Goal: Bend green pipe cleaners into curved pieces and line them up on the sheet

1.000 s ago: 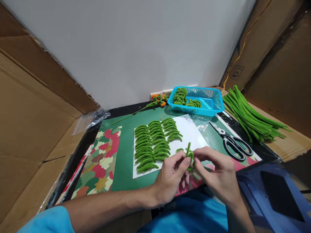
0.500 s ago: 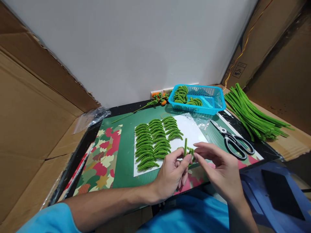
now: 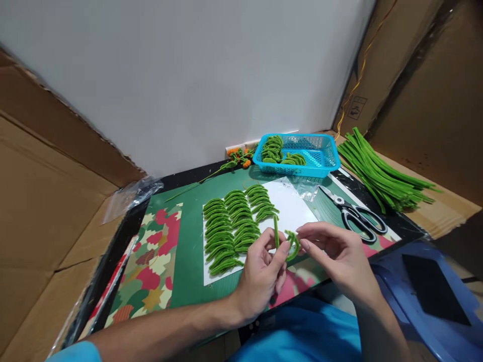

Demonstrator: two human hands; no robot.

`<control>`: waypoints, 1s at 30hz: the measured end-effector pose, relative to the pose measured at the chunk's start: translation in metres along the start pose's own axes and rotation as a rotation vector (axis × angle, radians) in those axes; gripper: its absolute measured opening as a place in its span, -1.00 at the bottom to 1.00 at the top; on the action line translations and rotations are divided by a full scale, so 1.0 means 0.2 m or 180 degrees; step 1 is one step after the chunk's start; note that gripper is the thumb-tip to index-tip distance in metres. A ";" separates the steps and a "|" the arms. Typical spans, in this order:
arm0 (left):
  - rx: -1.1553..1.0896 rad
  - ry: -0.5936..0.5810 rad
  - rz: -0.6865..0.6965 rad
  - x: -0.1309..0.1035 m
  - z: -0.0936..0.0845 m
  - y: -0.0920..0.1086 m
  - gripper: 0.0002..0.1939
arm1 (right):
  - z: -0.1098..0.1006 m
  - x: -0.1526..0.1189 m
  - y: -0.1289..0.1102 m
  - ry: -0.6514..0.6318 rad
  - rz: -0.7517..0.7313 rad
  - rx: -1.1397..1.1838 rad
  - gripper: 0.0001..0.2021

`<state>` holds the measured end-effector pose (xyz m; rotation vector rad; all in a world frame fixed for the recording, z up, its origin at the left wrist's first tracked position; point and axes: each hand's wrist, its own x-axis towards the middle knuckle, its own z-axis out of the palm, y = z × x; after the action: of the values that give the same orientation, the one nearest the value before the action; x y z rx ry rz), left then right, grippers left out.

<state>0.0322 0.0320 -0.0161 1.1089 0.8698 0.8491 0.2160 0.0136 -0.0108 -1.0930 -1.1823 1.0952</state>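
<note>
My left hand (image 3: 264,266) grips a green pipe cleaner (image 3: 293,251) between thumb and fingers. One straight end stands up from the fist, and the other part curls into a loop on the right. At that loop, the thumb and forefinger of my right hand (image 3: 335,256) pinch close together on its edge; the exact contact is partly hidden. Behind the hands, a white sheet (image 3: 290,201) bears bent green pipe-cleaner leaves (image 3: 219,236) stacked in three columns.
A blue basket (image 3: 317,173) with more green leaves stands at the back. Scissors (image 3: 350,211) and a bundle of long green pipe cleaners (image 3: 381,173) lie to the right. Orange-and-green flower pieces (image 3: 239,156) are by the wall. Cardboard (image 3: 41,186) encloses the left side.
The curled part of the pipe cleaner now shows as a wider, open loop between my hands. The whole view has shifted slightly; the stacked leaves stay in place.
</note>
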 end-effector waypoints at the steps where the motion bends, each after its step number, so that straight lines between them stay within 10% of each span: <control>1: -0.0047 0.0034 0.0005 0.00 0.00 0.00 -0.61 | 0.00 0.00 0.00 -0.0054 0.0033 0.0062 -0.81; 19: 0.0328 -0.0228 -0.0039 0.00 -0.01 0.00 -0.69 | 0.00 -0.01 -0.02 -0.0067 -0.0155 -0.0346 -0.86; 30: 0.0708 -0.0259 0.0059 0.01 -0.01 0.02 -0.69 | 0.01 -0.01 0.03 0.0063 -0.1853 -0.1937 -0.83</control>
<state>0.0301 0.0353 -0.0139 1.3381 0.9025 0.7294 0.2127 0.0116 -0.0167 -1.0880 -1.7351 0.2715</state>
